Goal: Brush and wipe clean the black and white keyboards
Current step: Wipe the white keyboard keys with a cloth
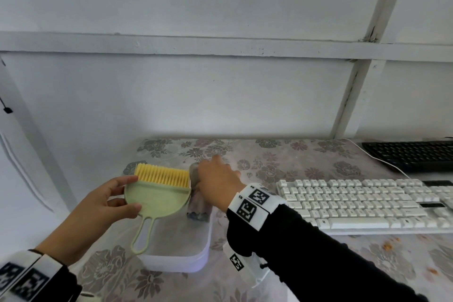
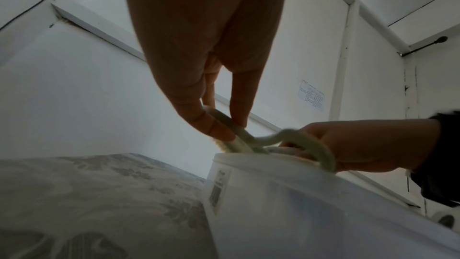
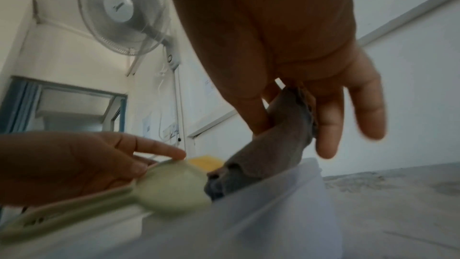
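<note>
My left hand (image 1: pixel 115 201) pinches the rim of a pale green dustpan (image 1: pixel 157 200) with a yellow-bristled brush (image 1: pixel 163 175) nested in it, held above a translucent white bin (image 1: pixel 188 252). The dustpan (image 2: pixel 245 139) also shows edge-on between thumb and fingers in the left wrist view. My right hand (image 1: pixel 215 184) pinches a grey cloth (image 1: pixel 195 175) that hangs down into the bin; in the right wrist view the cloth (image 3: pixel 273 149) sits between thumb and fingers. A white keyboard (image 1: pixel 367 203) lies to the right, a black keyboard (image 1: pixel 411 155) behind it.
The table wears a floral plastic cover (image 1: pixel 269 157) and stands against a white wall. Orange crumbs (image 1: pixel 389 245) lie in front of the white keyboard. A white cable (image 1: pixel 389 167) runs past the black keyboard. A wall fan (image 3: pixel 122 13) hangs high.
</note>
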A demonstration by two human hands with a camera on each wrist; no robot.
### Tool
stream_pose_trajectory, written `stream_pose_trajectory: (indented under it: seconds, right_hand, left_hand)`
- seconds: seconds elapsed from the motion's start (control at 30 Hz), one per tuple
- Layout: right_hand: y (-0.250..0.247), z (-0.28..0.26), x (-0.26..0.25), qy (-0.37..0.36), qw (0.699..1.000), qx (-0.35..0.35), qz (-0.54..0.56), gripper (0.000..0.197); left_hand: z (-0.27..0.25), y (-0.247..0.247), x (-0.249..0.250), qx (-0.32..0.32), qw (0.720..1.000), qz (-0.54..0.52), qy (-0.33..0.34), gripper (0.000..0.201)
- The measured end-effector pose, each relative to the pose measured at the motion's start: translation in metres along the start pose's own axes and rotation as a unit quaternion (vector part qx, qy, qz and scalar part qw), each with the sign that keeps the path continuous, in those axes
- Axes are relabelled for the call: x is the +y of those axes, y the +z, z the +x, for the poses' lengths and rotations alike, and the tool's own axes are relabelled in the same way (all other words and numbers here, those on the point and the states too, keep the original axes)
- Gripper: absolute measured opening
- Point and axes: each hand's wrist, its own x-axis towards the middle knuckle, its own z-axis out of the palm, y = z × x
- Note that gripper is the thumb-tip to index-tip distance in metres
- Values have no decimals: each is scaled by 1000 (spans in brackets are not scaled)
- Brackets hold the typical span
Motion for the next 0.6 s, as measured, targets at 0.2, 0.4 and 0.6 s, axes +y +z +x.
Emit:
stream_pose_trajectory:
  seconds: [0.2, 0.4, 0.6]
  right_hand:
    - [-15, -3, 27, 22, 988, 31, 147, 32]
    - [-15, -5, 49, 32, 975, 33, 217, 33]
    - [-22, -20, 74, 42, 951, 29, 304, 45]
  left_hand:
    - [4, 8, 0, -21, 1000, 10, 4, 51]
    - [3, 20, 3, -36, 992, 116, 30, 53]
    - [2, 26, 5, -37, 987, 150, 39, 48]
